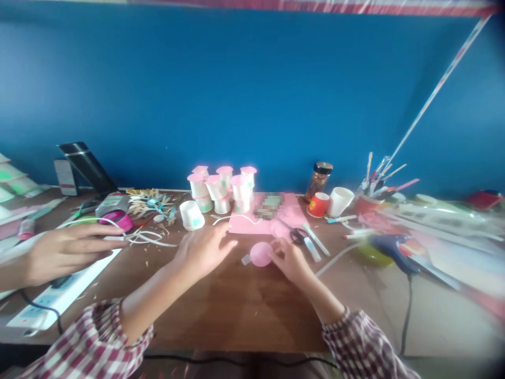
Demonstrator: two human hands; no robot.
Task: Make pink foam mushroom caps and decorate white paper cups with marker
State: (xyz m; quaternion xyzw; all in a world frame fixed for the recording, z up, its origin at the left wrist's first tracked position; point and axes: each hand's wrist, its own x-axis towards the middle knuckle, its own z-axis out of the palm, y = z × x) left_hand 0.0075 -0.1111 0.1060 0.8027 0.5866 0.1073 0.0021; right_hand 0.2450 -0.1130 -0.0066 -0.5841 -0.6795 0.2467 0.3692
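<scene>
Between finger and thumb, my right hand (291,259) pinches the edge of a round pink paper disc (260,255) just above the brown table. A small clear piece (246,259), possibly tape, shows at the disc's left edge. My left hand (205,250) is open to the left of the disc, fingers stretched and holding nothing. Beyond it a white paper cup (192,216) stands by several stacked white cups (215,187) with pink discs between and on top. A pink sheet (294,208) lies behind my right hand, with scissors (298,236) beside it.
At left, another person's hand (74,251) is by a white cable (152,237) above a power strip (67,289). A red cup (317,204), a white cup (340,202), a jar (319,181) and a glue gun (394,251) stand or lie to the right.
</scene>
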